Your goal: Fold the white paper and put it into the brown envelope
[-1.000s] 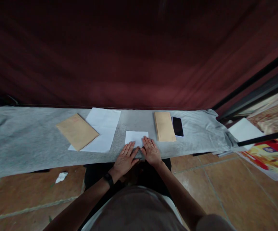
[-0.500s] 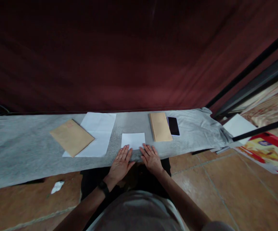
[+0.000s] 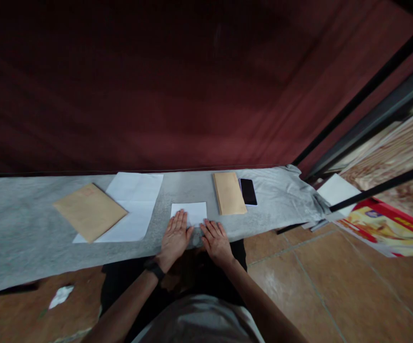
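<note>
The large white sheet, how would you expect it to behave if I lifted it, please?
The sheet looks thin and faintly creased, so it would probably flop, perhaps bending at the crease. It should be light for its size. The envelope lies over part of it and might slide or drag along.

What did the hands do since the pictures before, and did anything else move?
The left hand moved forward onto the small paper. The right hand drew back to its near right corner. The big paper, envelope, brown stack and phone stayed put.
</note>
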Demonstrator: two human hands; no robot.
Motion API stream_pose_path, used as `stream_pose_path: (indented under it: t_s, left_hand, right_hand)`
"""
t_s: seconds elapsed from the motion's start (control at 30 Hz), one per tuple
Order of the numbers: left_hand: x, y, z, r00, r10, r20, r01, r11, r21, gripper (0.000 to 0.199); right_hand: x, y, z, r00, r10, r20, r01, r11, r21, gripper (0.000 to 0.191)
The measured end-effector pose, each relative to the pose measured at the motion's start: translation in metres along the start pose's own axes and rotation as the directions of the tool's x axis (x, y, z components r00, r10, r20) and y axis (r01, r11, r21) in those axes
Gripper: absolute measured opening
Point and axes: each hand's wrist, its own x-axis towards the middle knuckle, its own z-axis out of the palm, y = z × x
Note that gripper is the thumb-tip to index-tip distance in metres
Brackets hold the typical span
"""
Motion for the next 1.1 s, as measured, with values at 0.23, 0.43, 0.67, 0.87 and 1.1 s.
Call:
stream_pose_path:
  t_s: [0.23, 0.43, 0.67, 0.87, 1.1]
  left_hand:
    - [0.039, 0.021, 0.012, 0.995, 0.078, 0.069, -0.075, 0.996, -0.045, 0.053]
    - [0.017, 0.008, -0.001, 0.994, 0.095, 0.052, -0.093, 0.995, -0.04, 0.055]
    - [-0.01, 0.005, -0.01, 0.995, 0.088, 0.044, -0.089, 0.996, 0.021, 0.054]
    - [0.004, 0.02, -0.009, 0.993, 0.009, 0.121, -0.02, 0.996, 0.089, 0.049]
    - [0.016, 0.033, -0.03, 0.987, -0.078, 0.144, 0.071, 0.996, 0.047, 0.049]
  right_hand:
    - [-0.001, -0.001, 0.008, 0.998, 0.028, -0.053, -0.028, 0.999, -0.014, 0.043]
    - [0.019, 0.006, 0.006, 0.969, 0.218, -0.117, -0.207, 0.973, 0.099, 0.044]
    - [0.063, 0.002, 0.02, 0.881, 0.445, -0.159, -0.403, 0.884, 0.237, 0.043]
    - [0.079, 0.009, 0.013, 0.81, 0.574, 0.12, -0.568, 0.717, 0.404, 0.029]
    - [0.086, 0.004, 0.0, 0.849, 0.504, 0.159, -0.474, 0.594, 0.65, 0.018]
